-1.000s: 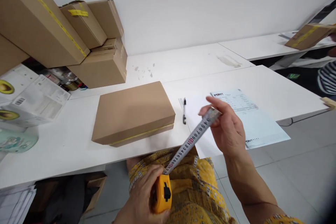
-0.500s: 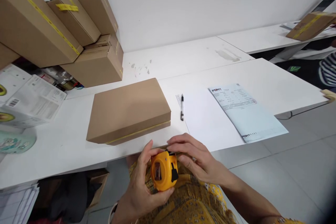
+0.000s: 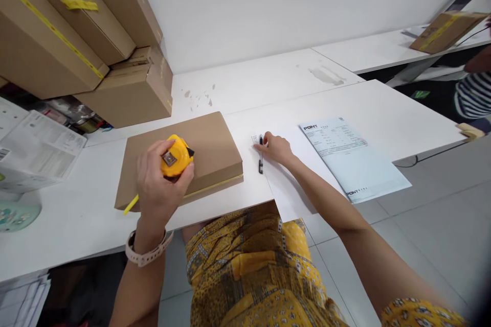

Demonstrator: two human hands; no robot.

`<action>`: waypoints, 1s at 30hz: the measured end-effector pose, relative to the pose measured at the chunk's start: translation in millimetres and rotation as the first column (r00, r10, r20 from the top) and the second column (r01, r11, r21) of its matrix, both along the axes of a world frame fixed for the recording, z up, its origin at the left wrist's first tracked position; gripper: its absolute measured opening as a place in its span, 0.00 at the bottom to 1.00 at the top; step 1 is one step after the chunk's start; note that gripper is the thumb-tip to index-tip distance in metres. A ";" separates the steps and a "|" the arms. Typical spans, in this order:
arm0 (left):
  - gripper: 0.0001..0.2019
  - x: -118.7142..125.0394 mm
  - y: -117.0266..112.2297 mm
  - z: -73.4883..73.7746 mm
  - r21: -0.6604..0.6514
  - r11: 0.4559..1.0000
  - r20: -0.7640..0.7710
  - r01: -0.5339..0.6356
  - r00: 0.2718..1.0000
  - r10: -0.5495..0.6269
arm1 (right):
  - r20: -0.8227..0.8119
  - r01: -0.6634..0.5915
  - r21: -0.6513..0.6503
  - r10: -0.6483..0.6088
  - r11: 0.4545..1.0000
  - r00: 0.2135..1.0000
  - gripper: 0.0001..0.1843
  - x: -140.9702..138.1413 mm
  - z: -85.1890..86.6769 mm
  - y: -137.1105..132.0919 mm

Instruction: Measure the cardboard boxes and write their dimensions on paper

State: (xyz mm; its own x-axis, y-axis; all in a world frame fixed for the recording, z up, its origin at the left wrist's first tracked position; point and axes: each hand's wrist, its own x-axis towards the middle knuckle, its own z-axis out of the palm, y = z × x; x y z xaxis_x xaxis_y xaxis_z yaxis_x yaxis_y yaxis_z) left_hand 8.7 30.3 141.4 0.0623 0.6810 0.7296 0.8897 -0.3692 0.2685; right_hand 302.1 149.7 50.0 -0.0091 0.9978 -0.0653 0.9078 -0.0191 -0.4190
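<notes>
My left hand [image 3: 157,179] is wrapped round a yellow tape measure [image 3: 176,157] with a black button, held over the closed cardboard box [image 3: 207,138]. A narrow yellow strip [image 3: 131,205] sticks out below that hand, over the box's front left corner; its other end is hidden. To the right of the box, my right hand [image 3: 276,148] has thumb and fingertip closed round the upper part of a black and clear pen [image 3: 261,166]. The pen lies at the left edge of a white sheet of paper [image 3: 286,184], partly under my forearm.
A printed PONY form [image 3: 356,163] lies to the right, overhanging the table edge. Stacked cardboard boxes [image 3: 126,94] stand at the back left, beside a white carton [image 3: 49,148] and a mint-green container [image 3: 19,215]. Another person's striped sleeve [image 3: 473,97] shows far right.
My left hand has carried the tape measure from my lap up and left over the box. My right hand has left the tape measure and moved forward to the pen. The yellow strip now shows.
</notes>
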 end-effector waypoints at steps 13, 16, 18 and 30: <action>0.22 55.4 -7.4 -16.5 0.142 0.896 -0.171 0.420 0.902 -0.396 | -0.939 -0.254 0.034 0.118 0.967 0.324 0.19 38.9 12.9 -4.1; 0.19 103.9 -10.5 -57.8 -0.194 0.751 -0.291 0.632 0.694 -0.659 | -0.944 -0.186 0.072 0.127 0.980 0.304 0.25 38.1 8.9 -8.9; 0.22 127.3 -2.9 -86.6 -0.409 0.731 -0.330 0.546 0.659 -0.676 | -0.934 -0.092 0.069 0.097 0.993 0.344 0.23 31.1 0.8 -10.9; 0.42 136.9 35.4 -130.6 -0.610 0.675 -0.311 0.414 0.659 -0.685 | -0.881 -0.012 -0.012 -0.005 1.000 0.473 0.24 15.1 -37.9 -17.8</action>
